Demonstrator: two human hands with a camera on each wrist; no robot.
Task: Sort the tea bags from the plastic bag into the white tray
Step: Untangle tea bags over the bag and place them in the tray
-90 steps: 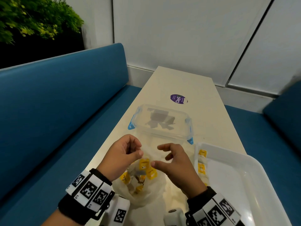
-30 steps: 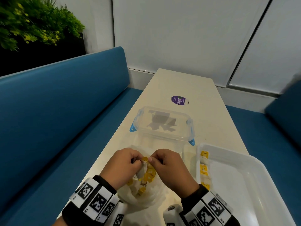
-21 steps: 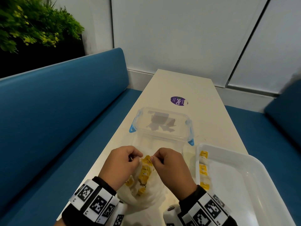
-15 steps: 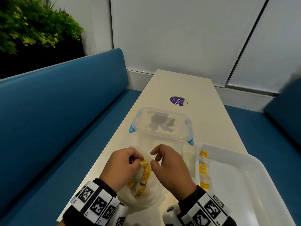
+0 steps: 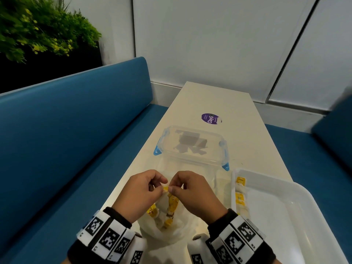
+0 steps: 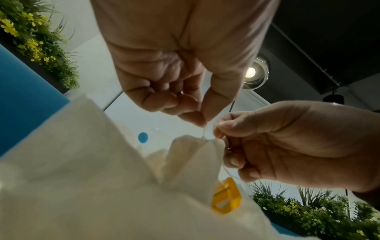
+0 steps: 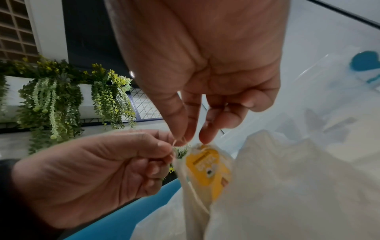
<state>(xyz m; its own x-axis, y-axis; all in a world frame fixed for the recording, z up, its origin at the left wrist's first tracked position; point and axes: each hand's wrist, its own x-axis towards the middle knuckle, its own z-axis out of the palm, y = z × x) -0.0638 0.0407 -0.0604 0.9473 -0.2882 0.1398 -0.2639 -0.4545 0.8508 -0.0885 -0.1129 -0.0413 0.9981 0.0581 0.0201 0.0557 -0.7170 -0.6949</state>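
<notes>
Both hands meet above the crumpled plastic bag near the table's front. My left hand pinches the thin string of a tea bag between thumb and forefinger. My right hand pinches the same tea bag at its top, right beside the left fingertips. Its yellow tag hangs just below the fingers. Several more yellow-tagged tea bags lie in the plastic bag. The white tray stands to the right, with a few tea bags along its left wall.
A clear lidded container with blue clips sits just beyond the hands. Farther back a purple sticker is on the table. Blue benches run along both sides of the narrow table.
The hands, apart over the bag three seconds ago, have closed in together. The right hand's fingers, loose half a second ago, now pinch the tea bag beside the left fingertips.
</notes>
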